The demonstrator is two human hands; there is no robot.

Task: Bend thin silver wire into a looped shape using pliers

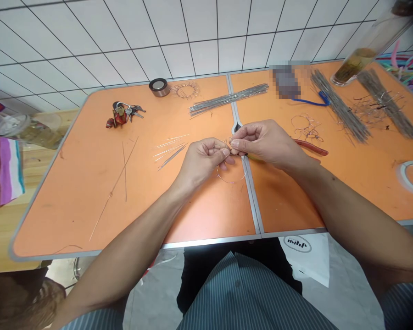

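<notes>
With fingertips pinched closed, our left hand (204,158) and right hand (261,141) both hold the wire loop (231,183); it hangs over the table's (199,215) middle, left of the pliers (311,147).

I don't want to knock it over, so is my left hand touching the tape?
Apart. The head view shows orange tabletop between your left hand and the tape, which sits farther back.

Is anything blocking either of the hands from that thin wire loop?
Nothing visible: the left hand and right hand meet at the wire loop, pinching its upper part. The red handle lies beside the right hand, not between.
</notes>
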